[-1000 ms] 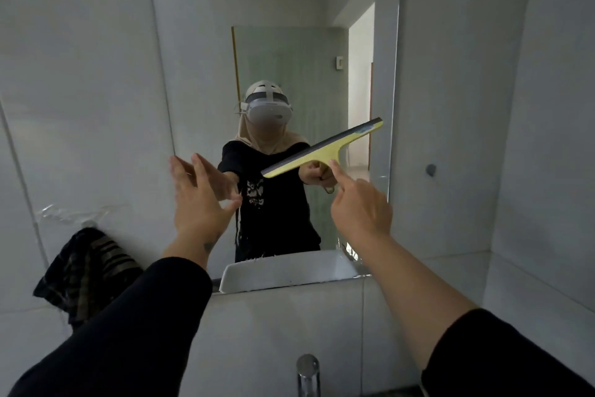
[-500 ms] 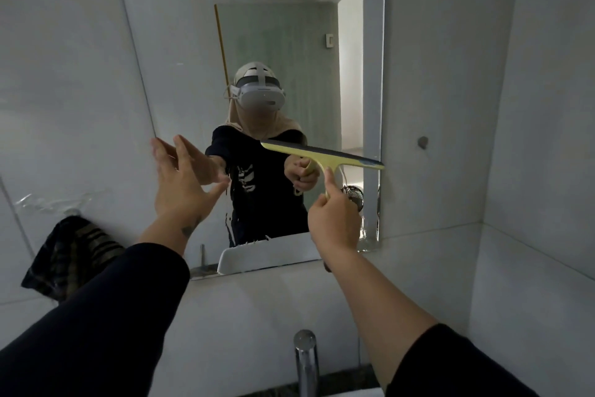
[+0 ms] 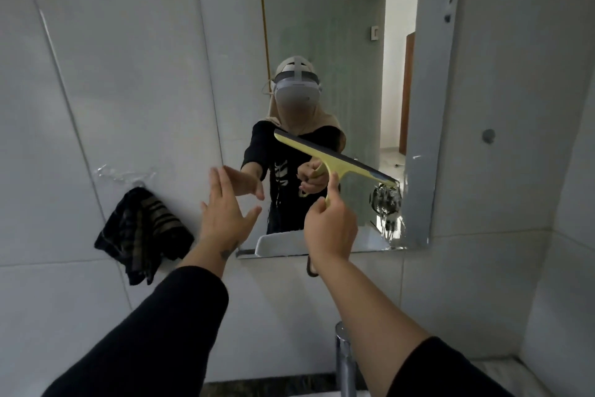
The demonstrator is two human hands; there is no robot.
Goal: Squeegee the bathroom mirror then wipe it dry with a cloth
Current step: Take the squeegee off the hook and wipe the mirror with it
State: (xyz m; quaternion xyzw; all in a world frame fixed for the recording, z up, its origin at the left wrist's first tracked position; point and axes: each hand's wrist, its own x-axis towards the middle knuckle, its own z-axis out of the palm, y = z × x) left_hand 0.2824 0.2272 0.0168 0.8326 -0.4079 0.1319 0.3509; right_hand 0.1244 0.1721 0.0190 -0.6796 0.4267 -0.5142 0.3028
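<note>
The wall mirror (image 3: 325, 42) fills the upper middle of the head view. A yellow squeegee (image 3: 335, 160) with a dark rubber blade lies against its lower right part, blade tilted down to the right. My right hand (image 3: 330, 226) grips its handle from below. My left hand (image 3: 225, 213) is raised beside the mirror's lower left corner, fingers spread, holding nothing. A dark striped cloth (image 3: 141, 232) hangs on the tiled wall to the left of the mirror. The mirror reflects a person in a headset and black top.
A chrome tap (image 3: 344, 361) rises at the bottom centre, below my right forearm. White tiled walls (image 3: 515, 107) close in on the left and right. A small round stud (image 3: 488, 136) sits on the wall right of the mirror.
The squeegee blade has swung from tilted up at the right to tilted down at the right and has moved lower on the glass. My left hand stays raised and spread.
</note>
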